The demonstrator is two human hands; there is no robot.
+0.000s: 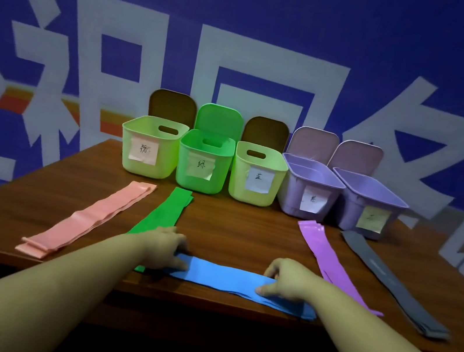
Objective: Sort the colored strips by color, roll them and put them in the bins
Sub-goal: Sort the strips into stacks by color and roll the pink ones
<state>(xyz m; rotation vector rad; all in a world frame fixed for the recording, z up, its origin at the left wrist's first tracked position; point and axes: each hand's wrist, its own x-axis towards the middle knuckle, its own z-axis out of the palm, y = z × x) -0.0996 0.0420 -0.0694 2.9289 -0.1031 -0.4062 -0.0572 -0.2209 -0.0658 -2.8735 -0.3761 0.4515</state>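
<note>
Head view: sorting looks done, with pink (85, 217), green (163, 213), purple (330, 260) and grey strips (391, 282) in separate piles. Blue strips (237, 281) lie unrolled at 6 o'clock on the surface (231, 228). Left hand (165, 246) and right hand (284, 278) each pinch an end. Bins (258, 177) at 12 o'clock appear empty.

- Middle bin (256, 177): stands on the table (231, 225), at its far side, third in a row of five.
- Left of the middle bin: near-left bin (203, 168) touching it, then the far-left bin (149, 149).
- Right of the middle bin: near-right bin (308, 188), then the far-right bin (366, 207).
- Behind the middle bin and each neighbour: an upright lid (265, 133).
- Before the middle bin, near the table's front edge: crosswise strip (225, 279), with the left hand (165, 244) holding its left end and the right hand (287, 277) its right end.
- Before and left of the middle bin: inner-left strip pile (163, 213), its near end under the crosswise strip; outer-left strip pile (85, 219) farther left.
- Before and right of the middle bin: inner-right strip pile (330, 257), then the outer-right strip pile (391, 279).
</note>
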